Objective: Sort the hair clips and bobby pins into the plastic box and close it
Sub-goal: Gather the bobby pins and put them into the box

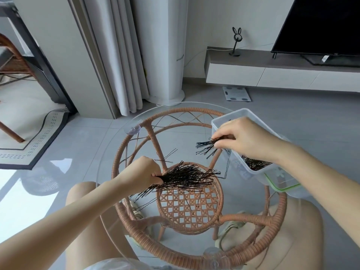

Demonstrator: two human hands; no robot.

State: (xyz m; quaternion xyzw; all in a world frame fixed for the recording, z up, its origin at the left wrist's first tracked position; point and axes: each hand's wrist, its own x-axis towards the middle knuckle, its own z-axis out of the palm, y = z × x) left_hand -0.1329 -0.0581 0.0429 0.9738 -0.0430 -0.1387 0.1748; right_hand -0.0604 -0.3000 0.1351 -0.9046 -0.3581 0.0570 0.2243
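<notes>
The left hand (145, 170) grips one end of the big pile of bobby pins (187, 177) on the glass worktop (109, 152). The right hand (243, 138) pinches a small bunch of pins (205, 148) beside the plastic box (251, 172), which already holds pins

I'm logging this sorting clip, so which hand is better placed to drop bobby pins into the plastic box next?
Probably right. The right hand pinches a small bunch beside the plastic box; the left hand grips the large bundle farther from it.
</notes>
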